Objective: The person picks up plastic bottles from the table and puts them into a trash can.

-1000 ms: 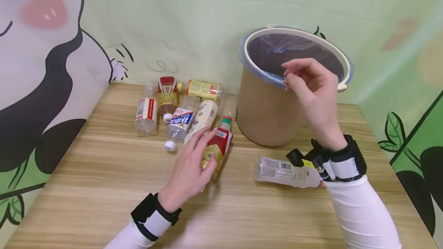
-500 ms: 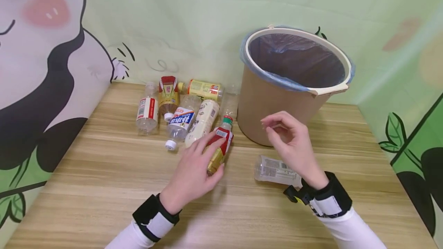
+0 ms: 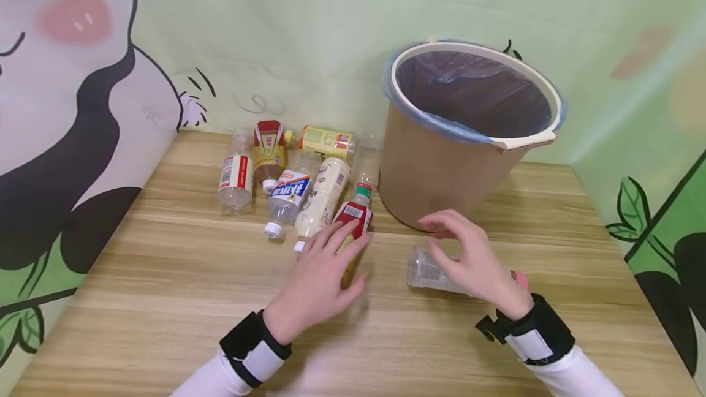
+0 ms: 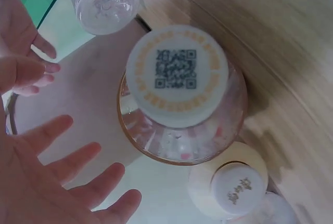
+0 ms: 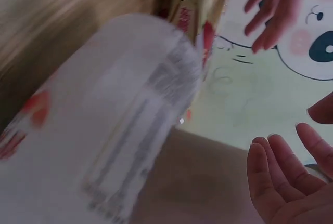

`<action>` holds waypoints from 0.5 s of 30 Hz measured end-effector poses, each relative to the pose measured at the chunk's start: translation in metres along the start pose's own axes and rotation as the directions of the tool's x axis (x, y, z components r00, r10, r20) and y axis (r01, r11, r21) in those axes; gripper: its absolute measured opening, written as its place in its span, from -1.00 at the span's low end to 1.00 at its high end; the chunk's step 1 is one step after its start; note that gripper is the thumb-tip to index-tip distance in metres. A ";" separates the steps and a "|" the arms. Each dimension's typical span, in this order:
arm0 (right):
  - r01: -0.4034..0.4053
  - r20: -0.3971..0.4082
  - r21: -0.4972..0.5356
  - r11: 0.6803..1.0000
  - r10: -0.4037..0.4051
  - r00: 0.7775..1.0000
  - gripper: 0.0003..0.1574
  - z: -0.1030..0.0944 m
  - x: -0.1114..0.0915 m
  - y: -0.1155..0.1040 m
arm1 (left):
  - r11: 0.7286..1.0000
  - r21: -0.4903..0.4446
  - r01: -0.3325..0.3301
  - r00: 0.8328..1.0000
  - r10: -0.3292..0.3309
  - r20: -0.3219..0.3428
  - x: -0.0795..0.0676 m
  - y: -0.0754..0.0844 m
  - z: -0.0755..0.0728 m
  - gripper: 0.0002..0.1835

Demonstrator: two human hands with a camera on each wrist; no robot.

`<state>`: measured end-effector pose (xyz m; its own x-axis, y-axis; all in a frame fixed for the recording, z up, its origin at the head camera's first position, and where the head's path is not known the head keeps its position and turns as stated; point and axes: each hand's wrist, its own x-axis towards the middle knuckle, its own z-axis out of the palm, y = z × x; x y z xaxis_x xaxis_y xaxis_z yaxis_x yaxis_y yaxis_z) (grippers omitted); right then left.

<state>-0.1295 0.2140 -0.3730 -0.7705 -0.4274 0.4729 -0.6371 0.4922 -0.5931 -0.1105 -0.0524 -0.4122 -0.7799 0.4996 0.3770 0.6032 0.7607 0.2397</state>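
My left hand (image 3: 322,280) hovers over a red and gold drink bottle (image 3: 355,213) lying on the wooden table. Its fingers are spread. In the left wrist view that bottle's white QR-code cap (image 4: 177,76) shows, with the fingers apart from it. My right hand (image 3: 471,256) is above a translucent labelled bottle (image 3: 427,269), thumb and fingers loosely parted and holding nothing. Part of this bottle is hidden behind the hand in the head view. The right wrist view shows its pale body (image 5: 104,104), blurred, beside the fingers (image 5: 286,172).
A brown bin (image 3: 430,170) with a blue liner stands behind my right hand. Left of it lie several bottles: a cream one (image 3: 322,198), a blue-labelled one (image 3: 289,189), a red-and-white-labelled one (image 3: 236,173), a yellow-labelled one (image 3: 325,141) and a green-capped clear one (image 3: 366,167).
My right hand has come down from in front of the bin's rim to over the translucent bottle, its fingers parting more. My left hand has shifted slightly right and toward me, fingers spread.
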 end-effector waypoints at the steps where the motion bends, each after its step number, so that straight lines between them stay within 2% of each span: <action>1: 0.000 0.016 -0.025 1.000 0.001 1.000 -0.53 -0.001 -0.003 0.003 | 1.000 0.012 -0.013 1.000 0.013 0.005 0.001 0.001 0.001 -0.36; 8: 0.050 0.106 -0.212 0.976 -0.027 0.994 -0.45 -0.011 -0.016 0.015 | 0.994 0.045 -0.099 0.995 0.097 0.030 0.006 0.006 0.002 -0.37; 15: 0.121 0.206 -0.331 0.936 -0.053 0.977 -0.28 -0.019 -0.027 0.027 | 0.986 0.061 -0.158 0.984 0.152 0.092 0.008 0.011 0.007 -0.36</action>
<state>-0.1262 0.2533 -0.3893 -0.7146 -0.6001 0.3594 -0.6962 0.6601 -0.2820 -0.1116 -0.0370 -0.4123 -0.6913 0.6454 0.3249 0.7073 0.6963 0.1219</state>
